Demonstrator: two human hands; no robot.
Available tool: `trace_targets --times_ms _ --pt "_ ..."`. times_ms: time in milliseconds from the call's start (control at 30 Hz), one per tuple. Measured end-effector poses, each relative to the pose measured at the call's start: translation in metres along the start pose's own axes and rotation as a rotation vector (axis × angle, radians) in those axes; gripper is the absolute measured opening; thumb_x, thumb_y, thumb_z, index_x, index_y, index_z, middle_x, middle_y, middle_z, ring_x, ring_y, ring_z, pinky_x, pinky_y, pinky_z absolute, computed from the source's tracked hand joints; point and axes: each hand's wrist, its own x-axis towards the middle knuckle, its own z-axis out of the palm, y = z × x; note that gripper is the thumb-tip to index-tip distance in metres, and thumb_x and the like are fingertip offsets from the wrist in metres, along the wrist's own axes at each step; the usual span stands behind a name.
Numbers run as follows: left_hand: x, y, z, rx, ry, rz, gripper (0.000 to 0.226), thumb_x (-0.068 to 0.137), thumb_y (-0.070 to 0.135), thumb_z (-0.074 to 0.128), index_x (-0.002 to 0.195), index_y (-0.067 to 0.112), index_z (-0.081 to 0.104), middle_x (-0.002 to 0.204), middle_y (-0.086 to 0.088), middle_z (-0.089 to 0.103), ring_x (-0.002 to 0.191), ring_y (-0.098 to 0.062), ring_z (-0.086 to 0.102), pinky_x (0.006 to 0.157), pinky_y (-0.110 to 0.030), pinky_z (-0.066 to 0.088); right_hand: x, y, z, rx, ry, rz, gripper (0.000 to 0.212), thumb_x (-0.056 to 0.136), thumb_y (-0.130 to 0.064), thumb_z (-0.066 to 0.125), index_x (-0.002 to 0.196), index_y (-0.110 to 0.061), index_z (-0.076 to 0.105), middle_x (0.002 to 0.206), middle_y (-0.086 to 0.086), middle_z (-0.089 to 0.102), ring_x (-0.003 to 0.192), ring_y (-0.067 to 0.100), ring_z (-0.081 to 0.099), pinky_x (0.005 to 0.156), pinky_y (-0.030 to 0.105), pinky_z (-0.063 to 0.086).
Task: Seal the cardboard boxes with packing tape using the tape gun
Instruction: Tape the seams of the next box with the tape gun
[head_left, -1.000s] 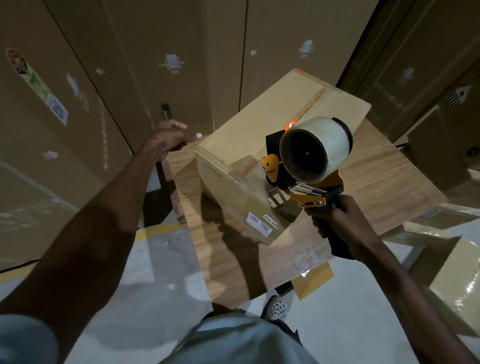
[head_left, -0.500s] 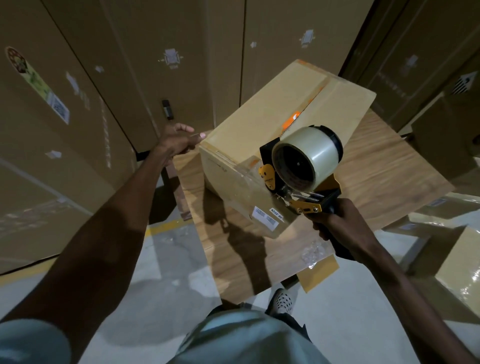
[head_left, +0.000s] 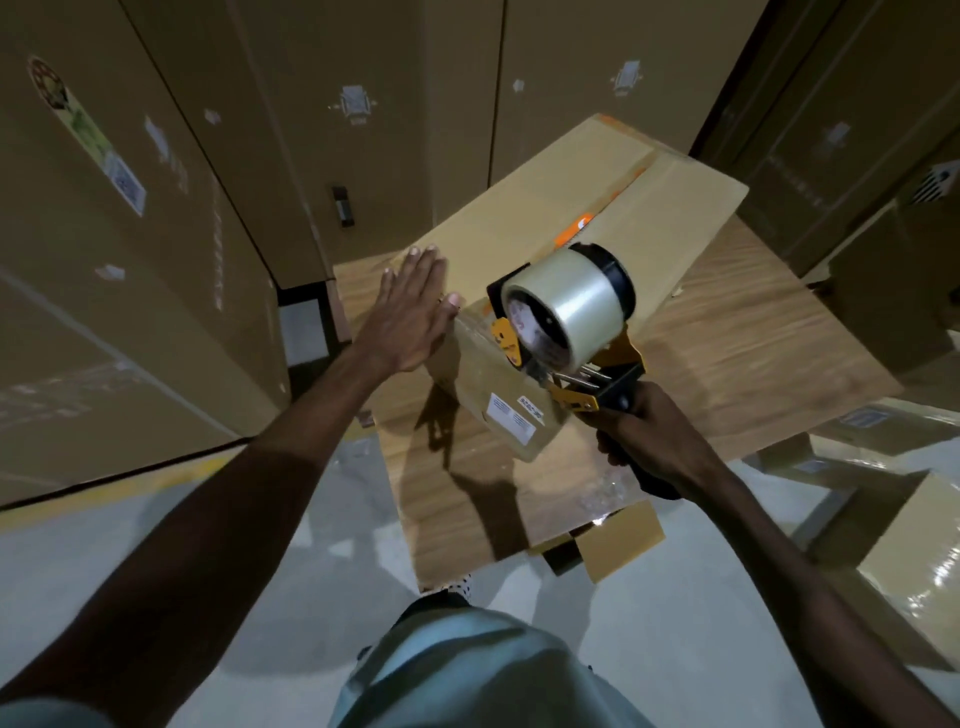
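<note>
Box (head_left: 530, 228) on table (head_left: 753, 332): near end taped, top seam looks untaped. Left hand (head_left: 410, 317) flat against box side; right hand (head_left: 649, 436) gripping tape gun (head_left: 566, 322) at near edge.

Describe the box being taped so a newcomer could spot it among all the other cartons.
Start at the wood-grain table in front of the wall of tall brown cartons. The only box on it is the tan cardboard box, with the flat left hand against its near corner. Unlike its neighbours, it shows an orange strip along its top seam and a white label on its near side.
</note>
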Motion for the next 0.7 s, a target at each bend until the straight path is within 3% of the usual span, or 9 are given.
trace_targets --times_ms 133,267,400,567,700 --pt "0.0 -0.003 -0.004 0.077 -0.007 0.009 0.066 0.108 0.047 0.012 0.161 0.009 0.004 0.169 -0.008 -0.002 0.155 -0.022 -0.007 0.122 -0.045 -0.006 -0.013 0.006 -0.013 0.04 -0.023 -0.011 0.009 0.098 -0.017 0.063 0.1 -0.01 0.066 0.061 0.003 0.053 0.054 0.015 0.048 0.05 0.03 0.04" --pt "0.0 0.004 -0.008 0.129 -0.029 0.003 0.064 0.109 0.043 0.016 0.161 0.007 0.006 0.169 -0.01 0.001 0.156 -0.024 -0.004 0.123 -0.051 -0.001 -0.046 0.028 -0.035 0.074 -0.021 0.025 0.006 0.096 -0.011 0.063 0.091 -0.01 0.065 0.06 0.009 0.047 0.052 0.017 0.042 0.049 0.032 0.034" --pt "0.001 0.018 -0.014 0.216 -0.057 -0.095 0.064 0.109 0.041 0.015 0.16 0.004 0.004 0.169 -0.013 -0.002 0.155 -0.028 -0.006 0.123 -0.055 -0.001 -0.053 0.04 -0.038 0.102 -0.015 -0.001 0.007 0.097 -0.01 0.063 0.097 -0.004 0.066 0.059 0.008 0.046 0.051 0.018 0.04 0.046 0.029 0.033" --pt "-0.006 0.07 -0.002 0.111 -0.111 -0.009 0.069 0.108 0.048 0.014 0.159 0.007 -0.009 0.167 -0.008 -0.016 0.154 -0.022 -0.016 0.123 -0.042 -0.009 -0.054 0.047 -0.034 0.122 -0.025 -0.01 0.016 0.098 -0.012 0.063 0.089 0.0 0.061 0.055 0.003 0.047 0.045 0.012 0.041 0.043 0.024 0.035" --pt "-0.001 0.093 0.013 0.105 -0.101 -0.014 0.066 0.109 0.043 0.015 0.16 0.005 -0.003 0.168 -0.012 -0.007 0.155 -0.023 -0.01 0.125 -0.039 -0.005 -0.051 0.054 -0.031 0.124 -0.008 -0.009 0.014 0.097 -0.012 0.062 0.087 -0.001 0.061 0.055 0.001 0.05 0.047 0.011 0.044 0.045 0.024 0.037"
